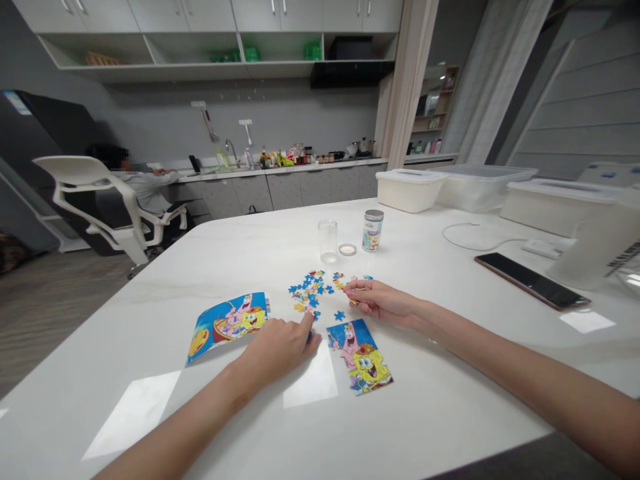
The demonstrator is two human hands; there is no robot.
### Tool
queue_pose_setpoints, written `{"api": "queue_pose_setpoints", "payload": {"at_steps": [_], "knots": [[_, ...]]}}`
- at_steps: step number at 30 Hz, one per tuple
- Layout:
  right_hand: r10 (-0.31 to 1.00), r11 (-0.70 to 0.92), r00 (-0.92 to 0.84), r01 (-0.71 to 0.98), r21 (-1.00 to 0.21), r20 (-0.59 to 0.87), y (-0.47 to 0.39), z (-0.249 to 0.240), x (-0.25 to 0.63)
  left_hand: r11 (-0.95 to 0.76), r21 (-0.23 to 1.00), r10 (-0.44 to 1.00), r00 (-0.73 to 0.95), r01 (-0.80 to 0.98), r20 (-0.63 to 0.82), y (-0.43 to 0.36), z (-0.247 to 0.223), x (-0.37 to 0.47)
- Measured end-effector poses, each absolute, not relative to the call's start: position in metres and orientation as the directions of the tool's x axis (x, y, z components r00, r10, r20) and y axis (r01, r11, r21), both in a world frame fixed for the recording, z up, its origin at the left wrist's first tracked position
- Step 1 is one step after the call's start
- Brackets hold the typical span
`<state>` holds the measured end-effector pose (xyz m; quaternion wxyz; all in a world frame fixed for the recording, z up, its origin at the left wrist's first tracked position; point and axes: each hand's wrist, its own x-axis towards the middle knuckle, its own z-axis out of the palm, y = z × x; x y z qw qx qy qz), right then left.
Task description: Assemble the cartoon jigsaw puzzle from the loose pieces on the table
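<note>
Loose jigsaw pieces (311, 285), mostly blue, lie spread on the white table. My left hand (290, 339) is at their near edge, index finger stretched onto a piece and a bit of blue showing by the thumb. My right hand (375, 299) is closed at the right of the pile, fingers pinching a small piece with yellow on it. A partly joined puzzle (366, 360) with a pink and a yellow cartoon figure lies flat between my forearms. Left of it rests a curled picture sheet (230, 323) with similar figures.
Behind the pieces stand a clear jar (328, 240), a round lid (347, 249) and a printed can (372, 231). A phone (532, 280), a cable and plastic boxes (410, 190) are at the right. A person sits by a white chair (75, 170) at the back left.
</note>
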<state>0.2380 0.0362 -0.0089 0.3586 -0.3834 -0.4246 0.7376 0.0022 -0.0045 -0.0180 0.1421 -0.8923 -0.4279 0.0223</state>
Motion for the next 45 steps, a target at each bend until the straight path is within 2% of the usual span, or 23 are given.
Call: {"api": "queue_pose_setpoints", "payload": {"at_steps": [6,10,30,38,41,45], "knots": [[0.853,-0.382,-0.453,-0.203,-0.902,-0.259,0.036,-0.01,0.239,-0.555,-0.281,0.799,0.596,0.783,0.08,-0.004,-0.013,0.002],[0.855,-0.364,-0.459,-0.2,-0.91,-0.241,0.037,-0.013,0.24,-0.577,-0.266,0.786,0.614,0.772,0.079,-0.003,-0.015,0.002],[0.862,-0.359,-0.446,-0.202,-0.911,-0.241,0.036,-0.014,0.24,-0.638,-0.343,0.729,0.684,0.689,0.016,-0.003,-0.017,0.001],[0.868,-0.374,-0.423,-0.209,-0.903,-0.262,0.034,-0.009,0.239,-0.546,-0.295,0.811,0.583,0.784,0.048,-0.003,-0.013,0.001],[0.907,-0.319,-0.356,-0.237,-0.918,-0.223,0.036,-0.011,0.238,-0.532,-0.267,0.822,0.566,0.804,0.068,-0.004,-0.009,0.003],[0.978,-0.198,-0.125,-0.301,-0.933,-0.168,0.045,-0.014,0.243,-0.548,-0.235,0.814,0.576,0.803,0.071,-0.008,-0.003,0.005]]}}
